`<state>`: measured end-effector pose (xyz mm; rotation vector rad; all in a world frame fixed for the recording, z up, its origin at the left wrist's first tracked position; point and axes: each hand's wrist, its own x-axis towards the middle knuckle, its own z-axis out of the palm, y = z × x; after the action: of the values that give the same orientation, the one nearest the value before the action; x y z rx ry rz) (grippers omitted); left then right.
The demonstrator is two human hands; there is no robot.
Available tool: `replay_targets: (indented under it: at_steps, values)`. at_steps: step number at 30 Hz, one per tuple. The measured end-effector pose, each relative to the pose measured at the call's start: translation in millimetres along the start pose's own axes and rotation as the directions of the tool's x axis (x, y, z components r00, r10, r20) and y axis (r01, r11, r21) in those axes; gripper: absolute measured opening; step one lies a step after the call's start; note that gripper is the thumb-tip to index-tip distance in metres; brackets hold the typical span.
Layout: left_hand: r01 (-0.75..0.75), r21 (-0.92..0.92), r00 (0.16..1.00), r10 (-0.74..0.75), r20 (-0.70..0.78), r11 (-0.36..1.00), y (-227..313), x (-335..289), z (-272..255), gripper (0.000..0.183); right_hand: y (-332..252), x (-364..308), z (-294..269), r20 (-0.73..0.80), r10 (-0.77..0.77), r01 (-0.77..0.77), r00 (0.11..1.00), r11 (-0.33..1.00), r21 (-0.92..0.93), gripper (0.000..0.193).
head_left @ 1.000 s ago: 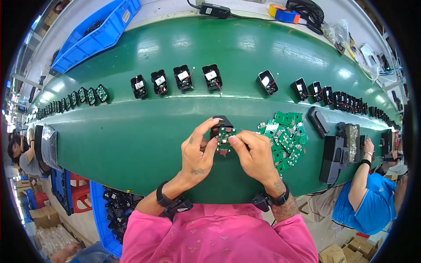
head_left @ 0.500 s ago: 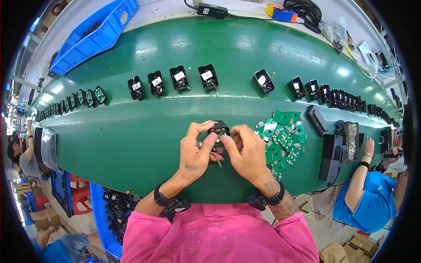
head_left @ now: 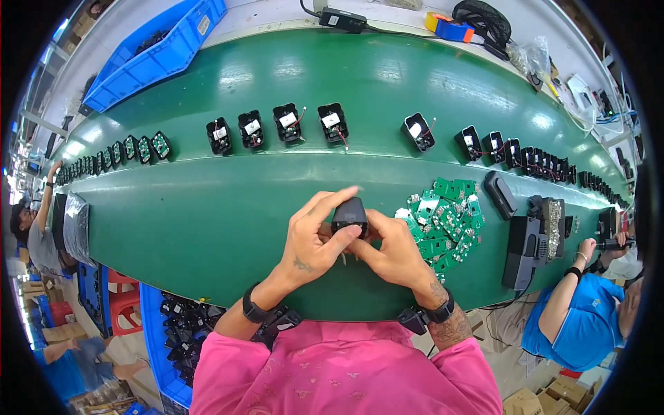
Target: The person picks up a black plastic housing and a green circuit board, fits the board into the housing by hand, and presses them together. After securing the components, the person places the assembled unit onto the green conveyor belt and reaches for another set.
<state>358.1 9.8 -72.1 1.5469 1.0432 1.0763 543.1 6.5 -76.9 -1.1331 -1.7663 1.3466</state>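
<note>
A small black plastic housing [head_left: 351, 213] is held between both hands above the near part of the green bench. Its plain outer side shows now, and the board inside is mostly hidden. My left hand [head_left: 315, 232] grips it from the left, thumb across its lower front and index finger stretched past its top. My right hand [head_left: 392, 247] closes on it from the right, fingertips partly hidden behind it. Just right of my right hand lies a loose pile of green circuit boards [head_left: 443, 221].
Open black housings with white parts and red wires [head_left: 332, 123] stand in a row across the bench [head_left: 207, 207]. Housings with green boards [head_left: 160, 145] line the far left. A blue crate [head_left: 155, 66] sits behind; another blue bin [head_left: 155, 332] stands lower left. A co-worker [head_left: 577, 311] works at right.
Both hands have turned the housing, so its plain black outside faces up instead of the board. My left index finger has lifted off and stretched out. The person at far left now reaches toward the row.
</note>
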Motion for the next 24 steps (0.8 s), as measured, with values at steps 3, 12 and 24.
replay_targets:
  at_steps: [3, 12, 24]
  values:
    - [-0.219, 0.041, 0.975, 0.216, 0.058, 0.975, -7.3, 3.1, -3.6, 0.049, 7.4, -1.6, 0.1, -0.066, -0.106, 0.098, 0.992, 0.989, -0.11, 0.037]
    - [-0.381, 0.061, 0.918, 0.37, 0.141, 0.923, -4.9, 0.4, -0.4, 0.051, 15.9, -1.2, -4.6, -0.06, -0.502, 0.449, 0.863, 0.816, -0.364, 0.039]
    - [0.319, -0.346, 0.943, -0.331, 0.026, 0.882, -14.0, 3.2, 6.0, 0.03, 16.2, -4.5, 5.5, 0.074, -0.012, 0.003, 0.997, 0.994, 0.109, 0.044]
